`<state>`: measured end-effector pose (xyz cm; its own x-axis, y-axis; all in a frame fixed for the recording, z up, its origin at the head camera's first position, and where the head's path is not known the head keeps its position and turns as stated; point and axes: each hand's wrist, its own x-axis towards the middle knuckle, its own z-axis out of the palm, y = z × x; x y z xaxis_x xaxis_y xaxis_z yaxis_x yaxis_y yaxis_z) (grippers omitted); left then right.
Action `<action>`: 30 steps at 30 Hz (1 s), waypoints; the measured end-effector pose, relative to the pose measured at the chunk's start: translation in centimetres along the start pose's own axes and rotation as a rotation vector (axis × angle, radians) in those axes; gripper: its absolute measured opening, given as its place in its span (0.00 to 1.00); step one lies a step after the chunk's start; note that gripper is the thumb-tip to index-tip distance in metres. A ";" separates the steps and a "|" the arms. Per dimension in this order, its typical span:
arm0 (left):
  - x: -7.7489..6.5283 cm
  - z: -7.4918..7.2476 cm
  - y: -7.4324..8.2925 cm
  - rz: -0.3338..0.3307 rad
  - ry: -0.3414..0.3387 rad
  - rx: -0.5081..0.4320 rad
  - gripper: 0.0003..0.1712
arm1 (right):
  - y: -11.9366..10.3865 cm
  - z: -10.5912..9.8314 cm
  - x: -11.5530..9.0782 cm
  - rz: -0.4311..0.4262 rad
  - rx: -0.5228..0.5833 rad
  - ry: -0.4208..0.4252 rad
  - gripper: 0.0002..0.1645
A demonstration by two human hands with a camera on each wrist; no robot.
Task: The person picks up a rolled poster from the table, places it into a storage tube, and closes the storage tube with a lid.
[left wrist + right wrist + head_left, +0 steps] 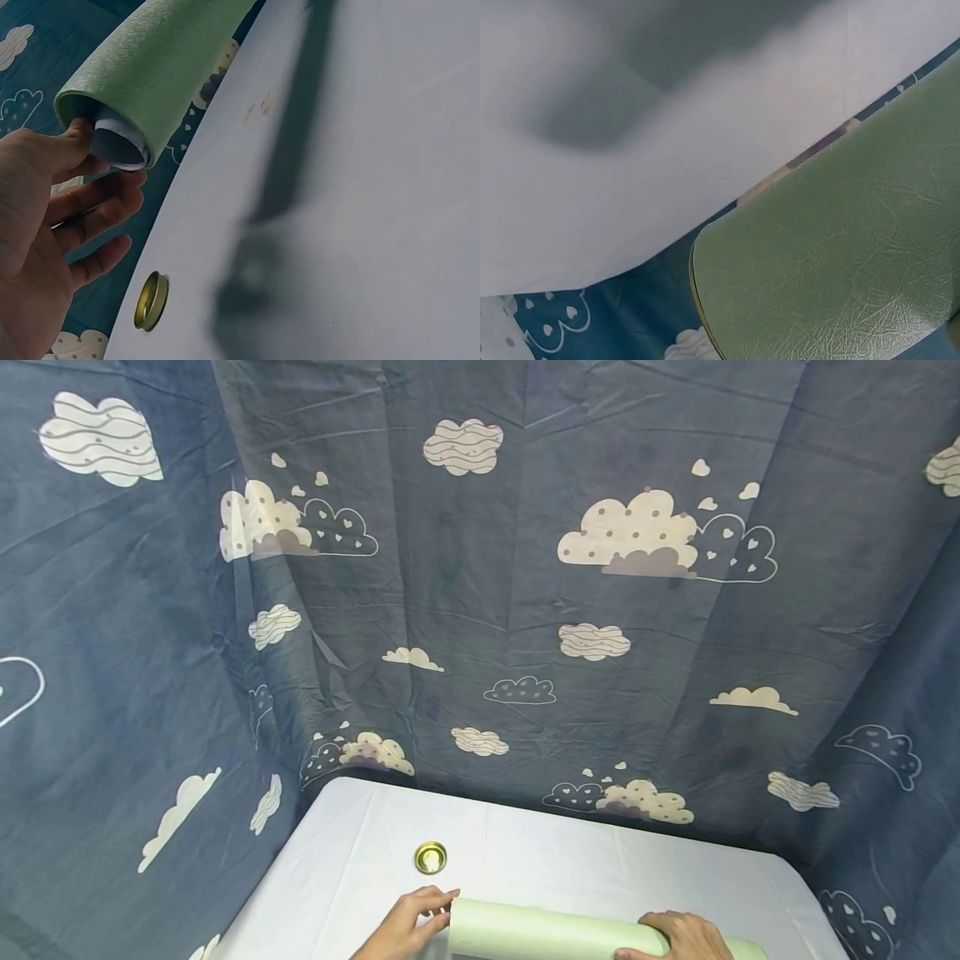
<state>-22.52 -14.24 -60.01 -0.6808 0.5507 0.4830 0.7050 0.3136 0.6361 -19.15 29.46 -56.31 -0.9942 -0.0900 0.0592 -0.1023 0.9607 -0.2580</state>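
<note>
A long light-green tube (555,930) with a textured surface lies across the bottom of the head view. My right hand (684,935) grips it near its right end; just a sliver of that hand shows in the right wrist view. The tube's left end is open, and a rolled whitish sheet (120,142) sits inside it. My left hand (75,202) is at this opening, thumb and index finger pinching the roll's edge, the other fingers loosely bent. A round gold-coloured lid (431,857) lies on the table beyond the left hand.
The white-covered table (525,835) has rounded far corners. Dark blue cloth (465,585) with cloud prints hangs behind it and at both sides. Small brownish marks (264,103) show on the white cover.
</note>
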 end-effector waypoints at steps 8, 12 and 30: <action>0.2 0.4 0.2 -0.025 -0.009 -0.002 0.20 | 0.4 0.3 -0.3 0.002 0.016 0.028 0.29; 0.2 0.2 0.3 -0.037 -0.027 -0.008 0.20 | 0.5 0.2 -0.3 0.011 0.017 0.022 0.29; -1.7 -1.6 -4.2 -0.406 0.101 0.229 0.23 | 2.1 0.0 -1.1 0.072 -0.014 0.035 0.31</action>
<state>-24.62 -17.71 -62.56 -0.9183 0.2738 0.2859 0.3957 0.6569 0.6418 -18.29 31.60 -56.88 -0.9971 -0.0116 0.0751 -0.0300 0.9680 -0.2491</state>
